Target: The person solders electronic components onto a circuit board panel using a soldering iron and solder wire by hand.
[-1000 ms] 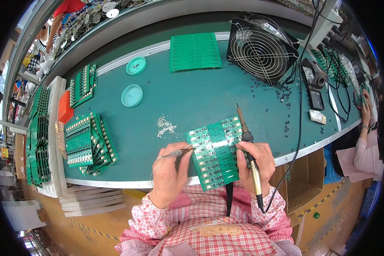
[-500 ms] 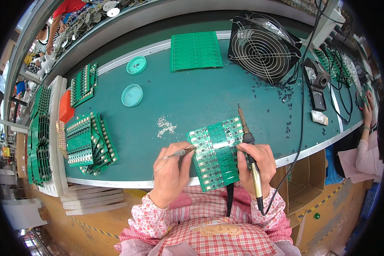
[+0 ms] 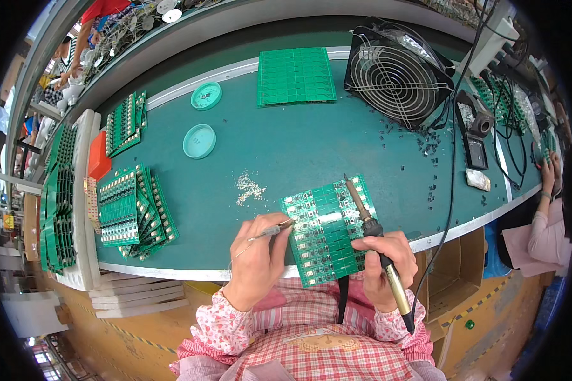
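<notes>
A green circuit board panel (image 3: 327, 244), with rows of small parts along both sides, is tilted at the bench's front edge. My left hand (image 3: 255, 260) pinches a slim grey sleeve (image 3: 270, 230) with thin solder wire trailing from it, and its fingertips are at the panel's left edge. In my right hand (image 3: 393, 263) is a soldering iron (image 3: 370, 222) with a black and gold handle. Its brown tip lies over the panel's upper right part; I cannot tell whether it touches. My right fingertips overlap the panel's right side.
Stacked boards (image 3: 136, 213) stand left, near a red block (image 3: 99, 157). Two turquoise dishes (image 3: 199, 141) and loose pale components (image 3: 249, 189) lie behind the panel. Beyond are flat green panels (image 3: 296, 77), a black fan (image 3: 397, 79) and an iron stand (image 3: 473, 130). The iron's cord (image 3: 450, 209) crosses the right side.
The iron's tip has swung left and down, from beyond the panel's right corner to over the panel. My right hand has shifted slightly down and right. My left hand stays nearly in place.
</notes>
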The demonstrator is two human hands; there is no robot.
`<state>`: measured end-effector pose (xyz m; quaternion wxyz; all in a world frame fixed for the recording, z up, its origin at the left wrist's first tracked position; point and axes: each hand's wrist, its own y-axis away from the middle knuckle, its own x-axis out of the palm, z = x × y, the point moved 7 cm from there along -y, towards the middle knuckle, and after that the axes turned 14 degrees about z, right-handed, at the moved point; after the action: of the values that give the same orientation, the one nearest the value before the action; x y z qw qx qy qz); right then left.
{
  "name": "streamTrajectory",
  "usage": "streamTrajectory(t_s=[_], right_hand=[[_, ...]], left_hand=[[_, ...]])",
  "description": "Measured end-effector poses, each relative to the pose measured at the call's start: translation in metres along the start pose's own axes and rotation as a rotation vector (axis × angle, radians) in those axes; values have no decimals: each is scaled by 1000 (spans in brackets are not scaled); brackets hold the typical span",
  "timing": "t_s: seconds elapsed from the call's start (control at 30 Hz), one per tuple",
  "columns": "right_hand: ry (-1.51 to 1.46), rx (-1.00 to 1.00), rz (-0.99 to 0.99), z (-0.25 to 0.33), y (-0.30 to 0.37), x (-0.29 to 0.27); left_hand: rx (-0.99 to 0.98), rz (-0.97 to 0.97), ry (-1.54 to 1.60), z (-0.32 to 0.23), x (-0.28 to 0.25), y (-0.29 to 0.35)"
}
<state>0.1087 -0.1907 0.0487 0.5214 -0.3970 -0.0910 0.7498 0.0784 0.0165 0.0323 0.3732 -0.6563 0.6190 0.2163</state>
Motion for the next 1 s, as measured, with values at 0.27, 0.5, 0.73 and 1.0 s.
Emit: streamTrajectory(t_s=[0.27,0.5,0.73,1.0], right_hand=[[-244,11,-31,2,4,4],[-420,-29,7,7,2,11],[-408,-36,67,9,0,13],[-429,-47,39,10,-1,14]], left_hand=[[4,3,-6,-1,-1,-1],[6,-7,-14,-1,0,-1],[0,-4,-11,-2,-1,-1],[-14,6,-9,-3,-1,-2]])
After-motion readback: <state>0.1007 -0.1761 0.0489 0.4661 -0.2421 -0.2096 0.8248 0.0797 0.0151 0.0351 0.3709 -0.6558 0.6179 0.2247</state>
